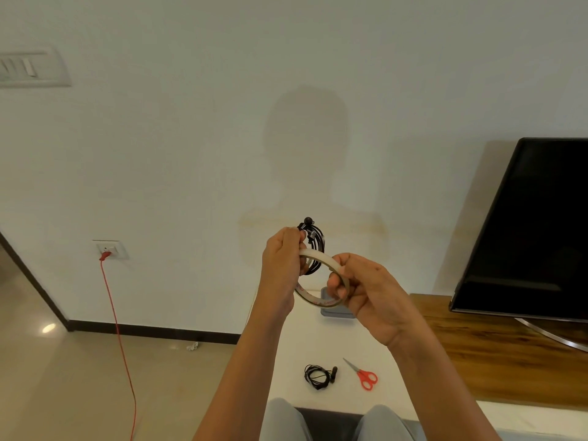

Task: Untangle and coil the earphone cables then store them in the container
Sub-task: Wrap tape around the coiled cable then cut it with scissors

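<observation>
Left hand (280,265) grips earphone coil (318,244), earbud up — right hand (369,291) pinches tape roll (321,257).

Grips a coiled black earphone cable (313,246) in the left hand (281,268), pinches a tape roll (319,255) in the right hand (366,291) (both raised). Shows a second coil (318,377) near red scissors (364,375) on the white desk (302,345).

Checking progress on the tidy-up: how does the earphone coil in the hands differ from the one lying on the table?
The held coil stands upright in the air, pinched by the left hand beside the tape roll in the right hand; the table coil lies flat, untouched, near the red scissors. The held coil looks tightly bunched, the table coil looser. Both are black, wound loops.
</observation>
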